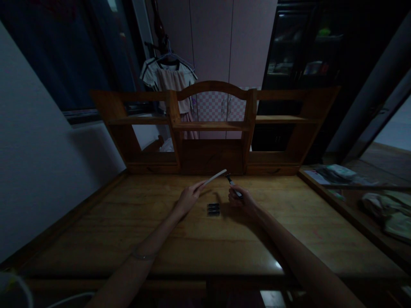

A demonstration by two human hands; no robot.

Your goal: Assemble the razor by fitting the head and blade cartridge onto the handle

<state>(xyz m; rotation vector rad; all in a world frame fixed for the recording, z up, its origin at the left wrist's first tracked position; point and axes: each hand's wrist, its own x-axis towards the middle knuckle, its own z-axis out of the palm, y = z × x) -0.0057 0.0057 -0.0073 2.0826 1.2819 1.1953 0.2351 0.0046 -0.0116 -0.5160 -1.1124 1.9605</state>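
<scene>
A long, thin white strip [215,176] slants up to the right from my left hand [189,197], whose fingers are closed on its lower end. My right hand [240,197] is wrapped round the handle of a slim black and white tool [230,181]. The tool's dark head points up and away, close to the strip's far end; whether they touch I cannot tell. Between and below my hands, a small pack of dark cartridge-like pieces [213,209] lies on the wooden desk [180,256].
A wooden shelf unit [212,125] stands along the desk's back edge. Papers and a plastic packet [342,172] lie beyond the right edge, with a cloth bag [390,211] nearer. A white wall [41,141] borders the left side. Clothes [173,81] hang behind the shelf.
</scene>
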